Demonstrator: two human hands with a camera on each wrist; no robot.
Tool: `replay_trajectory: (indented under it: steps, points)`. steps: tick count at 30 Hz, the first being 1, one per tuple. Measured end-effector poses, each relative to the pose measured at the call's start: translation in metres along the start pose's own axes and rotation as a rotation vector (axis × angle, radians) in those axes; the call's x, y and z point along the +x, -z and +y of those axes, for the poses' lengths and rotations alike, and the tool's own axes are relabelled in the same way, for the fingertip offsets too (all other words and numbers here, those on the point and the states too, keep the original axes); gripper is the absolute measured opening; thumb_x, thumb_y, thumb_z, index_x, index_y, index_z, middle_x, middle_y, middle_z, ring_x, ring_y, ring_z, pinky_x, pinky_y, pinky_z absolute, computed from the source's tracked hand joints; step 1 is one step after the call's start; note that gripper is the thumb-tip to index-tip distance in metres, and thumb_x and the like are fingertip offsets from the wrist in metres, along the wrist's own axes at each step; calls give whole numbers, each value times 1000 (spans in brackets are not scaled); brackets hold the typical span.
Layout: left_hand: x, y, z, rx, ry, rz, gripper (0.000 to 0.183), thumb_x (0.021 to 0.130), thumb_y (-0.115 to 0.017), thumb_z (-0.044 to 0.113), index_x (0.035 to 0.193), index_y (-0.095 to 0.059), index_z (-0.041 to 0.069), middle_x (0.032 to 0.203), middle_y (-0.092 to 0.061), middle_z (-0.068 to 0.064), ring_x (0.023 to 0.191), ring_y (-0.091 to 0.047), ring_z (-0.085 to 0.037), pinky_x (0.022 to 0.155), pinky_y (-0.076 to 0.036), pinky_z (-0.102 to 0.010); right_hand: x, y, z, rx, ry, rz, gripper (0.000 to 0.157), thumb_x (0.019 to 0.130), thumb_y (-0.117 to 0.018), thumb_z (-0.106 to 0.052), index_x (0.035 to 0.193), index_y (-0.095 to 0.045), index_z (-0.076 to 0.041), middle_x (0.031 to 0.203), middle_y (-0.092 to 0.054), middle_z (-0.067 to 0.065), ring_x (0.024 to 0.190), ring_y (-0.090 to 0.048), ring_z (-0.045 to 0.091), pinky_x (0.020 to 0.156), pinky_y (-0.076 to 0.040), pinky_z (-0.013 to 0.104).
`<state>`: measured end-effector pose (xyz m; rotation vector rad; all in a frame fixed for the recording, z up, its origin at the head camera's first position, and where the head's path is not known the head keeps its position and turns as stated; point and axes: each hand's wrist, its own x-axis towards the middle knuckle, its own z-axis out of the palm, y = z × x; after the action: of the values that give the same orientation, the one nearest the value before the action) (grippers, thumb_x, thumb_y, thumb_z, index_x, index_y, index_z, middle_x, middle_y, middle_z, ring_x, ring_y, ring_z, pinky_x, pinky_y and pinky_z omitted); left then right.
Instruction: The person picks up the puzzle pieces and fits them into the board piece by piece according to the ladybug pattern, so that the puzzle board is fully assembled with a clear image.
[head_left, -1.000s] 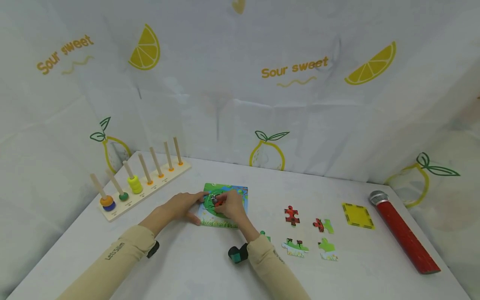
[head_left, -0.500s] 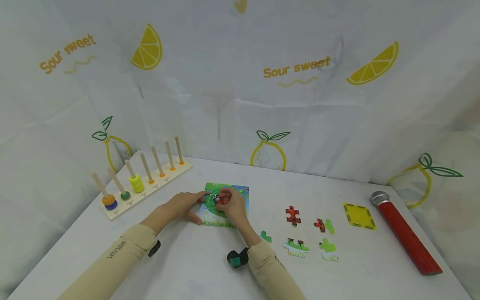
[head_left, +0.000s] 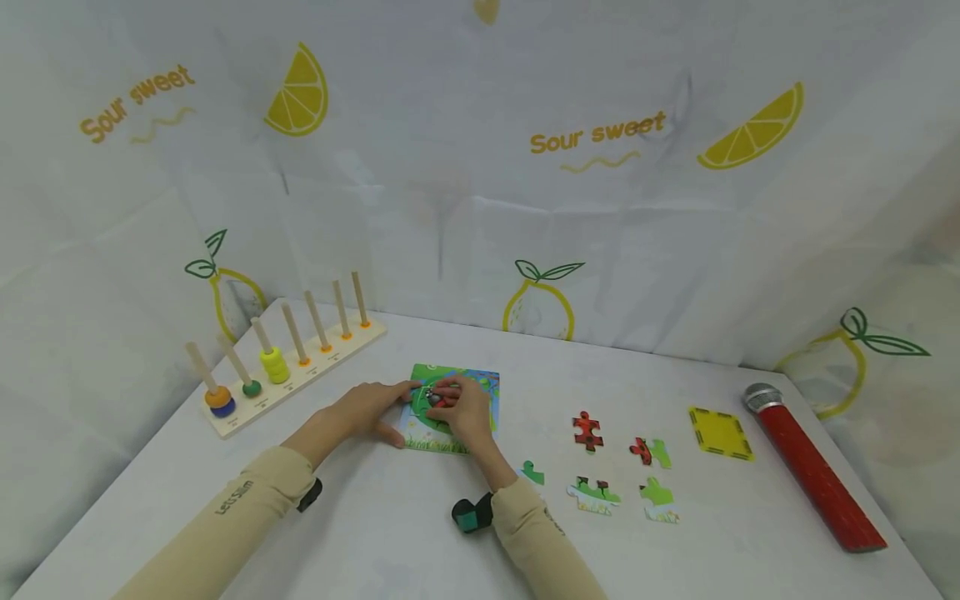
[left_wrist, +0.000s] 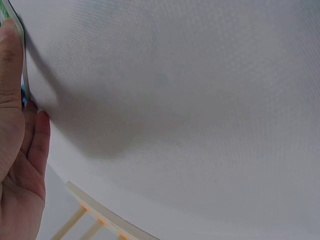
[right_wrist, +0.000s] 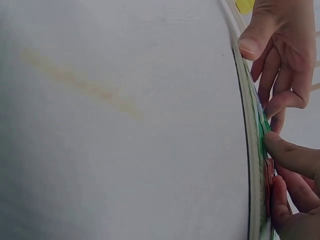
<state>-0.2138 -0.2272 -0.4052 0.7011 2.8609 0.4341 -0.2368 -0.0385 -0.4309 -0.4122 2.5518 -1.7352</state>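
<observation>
The green and blue puzzle board lies on the table in front of me. My left hand rests along its left side, thumb at the near corner and forefinger reaching over the far part of the edge. Over the middle of the board, my right hand pinches a red and black jigsaw piece between thumb and fingers, low against the board. Its fingers cover much of the piece in the head view. The left wrist view shows the left thumb on the board's edge.
Right of the board lie a red jigsaw piece and several green ones. Farther right are a yellow square frame and a red toy microphone. A wooden peg stand with coloured beads stands at the left.
My right hand stays over the board's middle, its fingers shifting slightly around the red and black jigsaw piece. The left hand keeps its place at the board's left edge.
</observation>
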Motion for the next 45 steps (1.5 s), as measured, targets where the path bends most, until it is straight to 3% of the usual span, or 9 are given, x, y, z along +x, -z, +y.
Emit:
replay_trajectory:
  steps: [10, 25, 31, 45]
  points:
    - [1, 0, 1, -2, 6, -3, 87, 72, -79, 40, 142, -41, 4, 122, -63, -7, 112, -58, -34, 96, -44, -50, 1, 2, -2, -90, 10, -34, 35, 67, -82, 9, 98, -66, 6, 95, -72, 17, 88, -70, 28, 76, -57, 31]
    - [0, -3, -3, 3, -12, 13, 88, 72, -79, 41, 141, -40, 4, 125, -62, -9, 111, -59, -34, 95, -46, -49, -1, -1, -11, -206, 133, -57, 28, 70, -80, 8, 94, -66, 8, 94, -70, 19, 86, -69, 30, 73, -57, 33]
    - [0, -3, -2, 16, -6, -7, 86, 73, -78, 42, 141, -40, 5, 134, -56, -15, 112, -58, -37, 94, -46, -50, -2, 0, -9, -170, 131, -56, 28, 69, -80, 9, 93, -65, 9, 94, -70, 21, 85, -69, 32, 72, -58, 33]
    - [1, 1, -1, 24, -25, -19, 89, 71, -78, 41, 142, -43, 1, 133, -58, -12, 113, -57, -39, 94, -46, -51, -3, 1, -8, -129, 96, -55, 29, 70, -79, 8, 95, -65, 9, 97, -70, 21, 87, -69, 32, 72, -58, 32]
